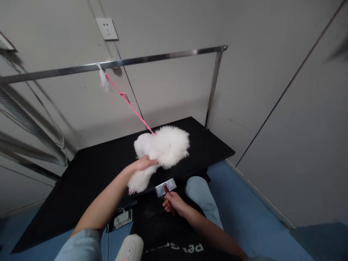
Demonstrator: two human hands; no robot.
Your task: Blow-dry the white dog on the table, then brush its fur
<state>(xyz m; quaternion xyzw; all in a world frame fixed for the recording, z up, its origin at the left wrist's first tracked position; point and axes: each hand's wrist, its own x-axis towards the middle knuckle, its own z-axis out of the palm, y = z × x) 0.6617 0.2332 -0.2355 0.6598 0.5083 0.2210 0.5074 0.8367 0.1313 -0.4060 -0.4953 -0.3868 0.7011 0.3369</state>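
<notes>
A fluffy white dog (173,146) is on a black grooming table (106,170). One of its legs (141,179) stretches toward me over the table's near edge, its paw low and to the left. My left hand (144,164) is closed around the upper part of that leg; its thumb lies along the fur and most fingers are hidden. In my right hand (174,202) is a slicker brush (166,187), gripped by its dark red handle. The brush's flat silvery back faces up, close to the table edge, apart from the dog.
A pink leash (136,113) runs from the dog up to a metal bar (152,59) above the table. Ribbed hoses (29,119) hang at the left. A phone-like device (123,219) lies below the near edge. A pale rounded device (131,248) is close to me.
</notes>
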